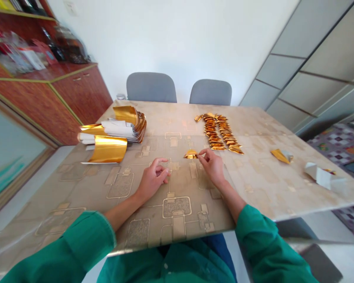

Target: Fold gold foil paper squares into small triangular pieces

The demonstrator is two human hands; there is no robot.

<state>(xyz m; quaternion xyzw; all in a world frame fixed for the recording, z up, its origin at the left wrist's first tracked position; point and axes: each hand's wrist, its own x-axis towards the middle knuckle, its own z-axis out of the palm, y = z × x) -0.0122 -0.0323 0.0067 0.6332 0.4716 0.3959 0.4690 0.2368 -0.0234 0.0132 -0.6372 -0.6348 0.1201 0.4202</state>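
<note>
Between the thumb and fingertips of my right hand [212, 168] is one end of a folded gold paper ingot [190, 154], just over the table's middle. My left hand [153, 177] is empty, its fingers loosely curled and apart, to the left of the ingot. Beyond my right hand, several folded gold papers stand packed in two rows [212, 133]. At the left lies a pile of gold sheets [110, 149] with white backs, some curling up.
A patterned cover lies on the table [153, 236]. Off to the right are a loose gold piece [280, 156] and a crumpled white paper [318, 175]. Two grey chairs [151, 87] stand at the far edge, before a white wall. A wooden cabinet [82, 90] is at the left.
</note>
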